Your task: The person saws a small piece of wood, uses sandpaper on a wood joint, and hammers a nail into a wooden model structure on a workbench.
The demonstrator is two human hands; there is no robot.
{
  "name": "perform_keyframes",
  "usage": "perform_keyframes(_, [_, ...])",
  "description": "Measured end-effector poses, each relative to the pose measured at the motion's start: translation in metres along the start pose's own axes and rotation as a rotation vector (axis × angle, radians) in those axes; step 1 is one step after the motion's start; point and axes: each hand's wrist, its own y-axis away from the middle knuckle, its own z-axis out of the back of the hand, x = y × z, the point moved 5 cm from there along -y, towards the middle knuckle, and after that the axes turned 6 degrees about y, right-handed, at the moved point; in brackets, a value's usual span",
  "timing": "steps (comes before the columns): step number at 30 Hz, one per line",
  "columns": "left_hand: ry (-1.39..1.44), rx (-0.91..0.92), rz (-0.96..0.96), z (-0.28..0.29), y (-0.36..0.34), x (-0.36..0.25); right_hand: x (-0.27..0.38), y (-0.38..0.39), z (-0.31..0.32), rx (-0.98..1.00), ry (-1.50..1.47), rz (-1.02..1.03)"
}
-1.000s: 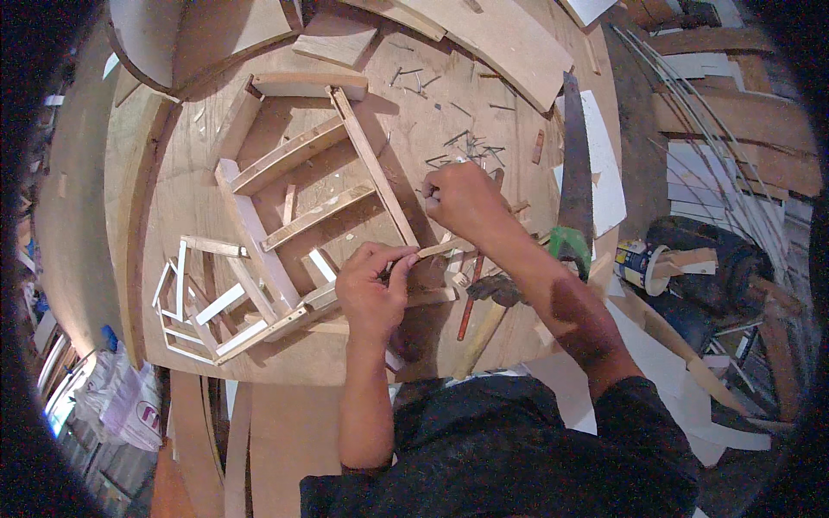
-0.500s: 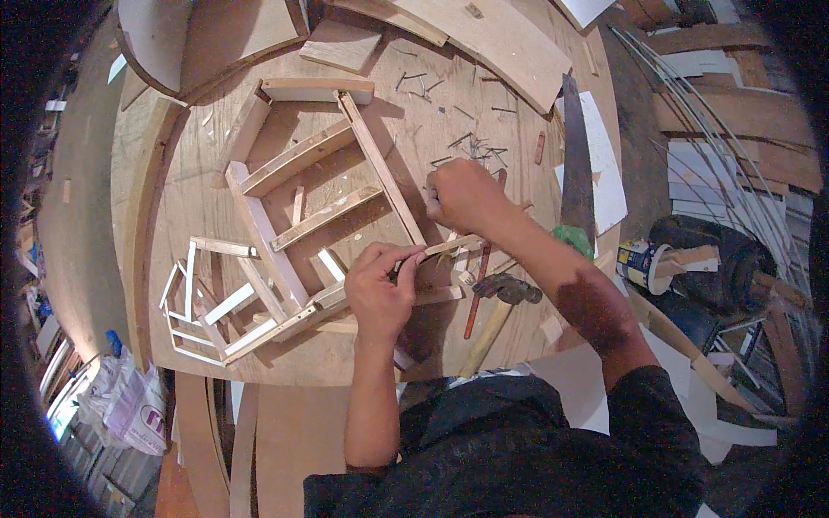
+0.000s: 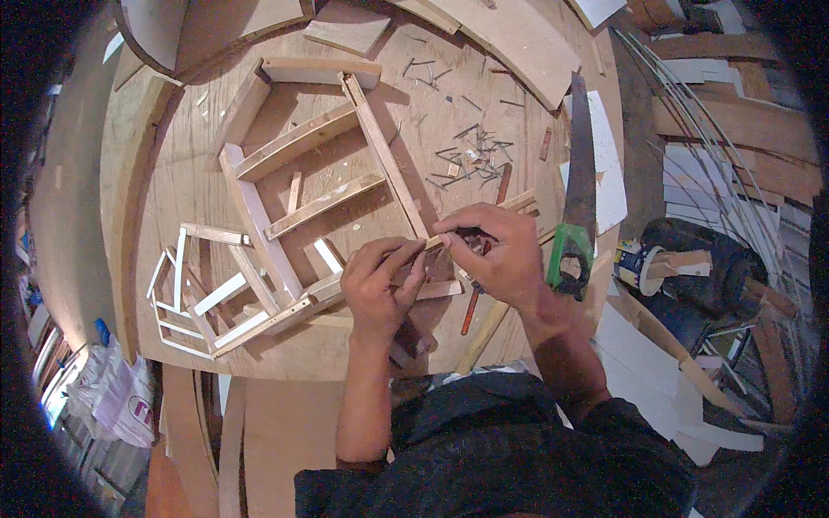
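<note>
My left hand (image 3: 380, 285) pinches a thin wooden strip (image 3: 433, 243) at the lower right corner of a wooden frame (image 3: 380, 147) with two crosspieces. My right hand (image 3: 494, 255) is closed at the same strip, thumb and forefinger beside my left fingertips; what they grip is too small to make out. A pile of loose nails (image 3: 475, 155) lies just above. A hammer's wooden handle (image 3: 479, 341) and a red pencil (image 3: 473, 311) lie partly under my right hand. A smaller white-edged frame (image 3: 194, 293) adjoins at lower left.
A handsaw with a green handle (image 3: 566, 250) lies along the table's (image 3: 173, 129) right side. Loose boards (image 3: 509, 47) and a curved wooden piece (image 3: 211, 26) lie at the back. A round can with wood offcuts (image 3: 648, 263) stands beside the table at right, near long thin rods (image 3: 695, 121).
My right hand has moved down from the nail pile to the strip beside my left fingertips, uncovering the nails and covering the hammer's head. My left hand has stayed at the frame's corner.
</note>
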Motion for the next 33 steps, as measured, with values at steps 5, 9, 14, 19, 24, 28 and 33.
perform_keyframes(5, [-0.020, 0.046, -0.009, 0.000, -0.001, 0.001, -0.006, 0.012, -0.009, -0.064, 0.076, 0.025])
perform_keyframes(9, [-0.015, 0.017, 0.010, 0.000, 0.002, 0.004, -0.019, 0.020, -0.011, -0.117, 0.148, -0.027])
perform_keyframes(14, [0.018, 0.025, 0.046, -0.001, 0.002, 0.006, -0.030, 0.026, -0.011, -0.138, 0.095, -0.091])
perform_keyframes(19, [0.000, 0.001, 0.021, 0.000, 0.000, 0.003, -0.027, 0.026, -0.023, -0.108, 0.039, -0.047])
perform_keyframes(24, [-0.003, -0.011, 0.009, -0.001, 0.001, 0.003, -0.030, 0.027, -0.026, -0.150, 0.044, -0.034])
perform_keyframes(28, [0.018, -0.003, 0.020, 0.001, 0.000, 0.001, -0.027, 0.028, -0.029, -0.164, 0.033, -0.061])
perform_keyframes(33, [0.031, -0.021, 0.009, 0.002, 0.001, 0.002, -0.030, 0.030, -0.031, -0.179, 0.041, -0.075])
